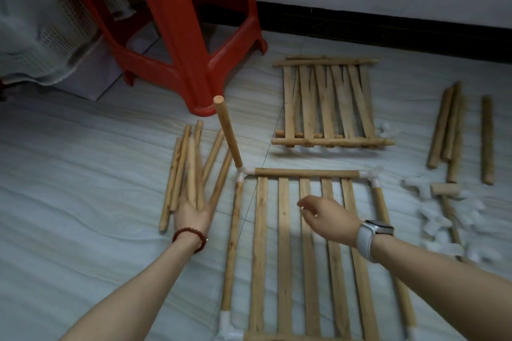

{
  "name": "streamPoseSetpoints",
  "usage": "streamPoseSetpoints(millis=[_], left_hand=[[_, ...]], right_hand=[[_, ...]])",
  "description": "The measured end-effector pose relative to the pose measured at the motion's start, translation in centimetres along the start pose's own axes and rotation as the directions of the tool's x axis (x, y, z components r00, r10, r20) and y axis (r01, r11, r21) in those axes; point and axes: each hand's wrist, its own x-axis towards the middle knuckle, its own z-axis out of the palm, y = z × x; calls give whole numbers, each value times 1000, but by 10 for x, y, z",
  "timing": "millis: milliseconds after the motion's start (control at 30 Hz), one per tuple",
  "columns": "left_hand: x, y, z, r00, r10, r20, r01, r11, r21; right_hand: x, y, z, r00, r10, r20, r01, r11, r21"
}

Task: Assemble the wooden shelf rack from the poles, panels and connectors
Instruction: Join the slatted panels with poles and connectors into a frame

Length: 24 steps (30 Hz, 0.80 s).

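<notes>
Under my hands lies the frame (pixel 304 230), one pole (pixel 228 133) upright in its far-left connector (pixel 241 172). Beyond my right hand (pixel 329 219) sit the spare panels (pixel 329 102); connectors (pixel 443 219) lie to its right. My left hand (pixel 194 213) is spread flat on the loose poles (pixel 194 169), blurred, gripping none. The right hovers, fingers loosely curled, holding nothing. I'd judge the next pole should go straight down into the far-right connector (pixel 374 174), frame steadied. I can read no writing.
</notes>
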Motion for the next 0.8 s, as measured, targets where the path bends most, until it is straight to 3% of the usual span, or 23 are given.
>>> streamPoseSetpoints(millis=[67, 167, 267, 367, 467, 533, 567, 600, 667, 733, 800], left_hand=[[-34, -7, -6, 996, -51, -70, 39, 985, -165], [-91, -26, -18, 997, 50, -63, -58, 987, -147], [-141, -50, -25, 936, 291, 200, -290, 956, -32], [-175, -50, -14, 775, 454, 440, -496, 868, -23], [-170, -20, 9, 666, 561, 491, -633, 774, -27], [-156, 7, 28, 600, 613, 514, -700, 713, -34], [-149, 20, 37, 581, 630, 516, -721, 692, -33], [-142, 31, 46, 576, 642, 506, -733, 680, -28], [-129, 47, 63, 596, 644, 479, -731, 682, -8], [-117, 55, 81, 642, 610, 465, -698, 716, 25], [-109, 57, 93, 689, 575, 441, -665, 743, 69]], right_hand=[[-19, -5, 4, 998, 4, 65, -10, 996, 91], [-47, -19, 13, 984, 14, 180, -70, 947, 313], [-68, -33, 26, 946, 42, 321, -205, 845, 494], [-83, -32, 31, 924, 32, 381, -292, 705, 647], [-88, -19, 14, 979, 50, 198, -191, 570, 799], [-83, -3, -8, 989, 143, -47, -48, 599, 799], [-78, 8, -21, 957, 212, -200, 21, 635, 773], [-73, 21, -34, 890, 287, -354, 78, 669, 739], [-67, 48, -60, 689, 420, -591, 143, 720, 679], [-65, 77, -80, 513, 481, -711, 167, 757, 632], [-64, 97, -88, 437, 473, -765, 170, 791, 587]])
